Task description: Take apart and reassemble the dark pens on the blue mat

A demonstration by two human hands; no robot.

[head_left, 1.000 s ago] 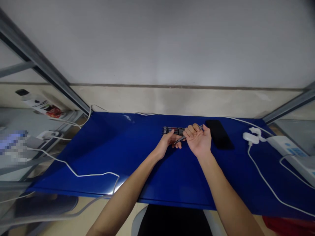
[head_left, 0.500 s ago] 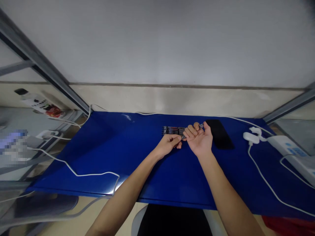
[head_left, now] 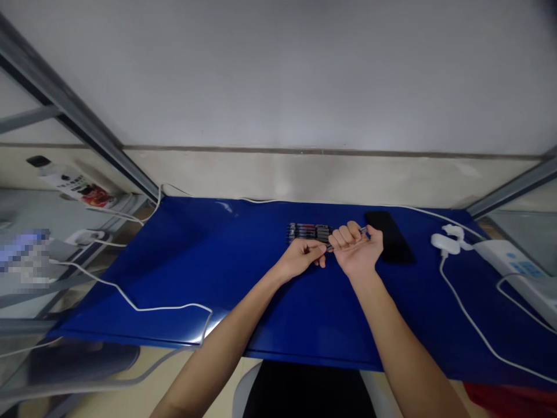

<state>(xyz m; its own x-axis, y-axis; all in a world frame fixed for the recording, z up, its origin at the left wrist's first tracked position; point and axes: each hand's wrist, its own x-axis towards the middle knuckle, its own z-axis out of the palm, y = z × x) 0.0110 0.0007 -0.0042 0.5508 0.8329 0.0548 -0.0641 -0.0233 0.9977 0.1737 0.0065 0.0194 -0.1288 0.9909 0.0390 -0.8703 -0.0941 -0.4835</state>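
My right hand (head_left: 355,251) is curled around a slim dark pen (head_left: 364,230), whose end sticks out past the fingers. My left hand (head_left: 301,258) pinches the pen's other end between thumb and fingertips, and the middle of the pen is hidden by the right fist. Just behind the hands lies a tight row of several black pens with red markings (head_left: 308,233). A black smartphone (head_left: 389,237) lies face down or dark just right of my right hand, not touching it.
The hands rest over a glossy blue desk surface (head_left: 174,278). A white cable runs along its back edge and another loops at the left. A white charger (head_left: 445,244) and power strip (head_left: 509,264) sit at the right, below a pale wall.
Both hands have shifted slightly right, with the right hand now closer to the phone. The pen has moved with them, and both hands still hold it.
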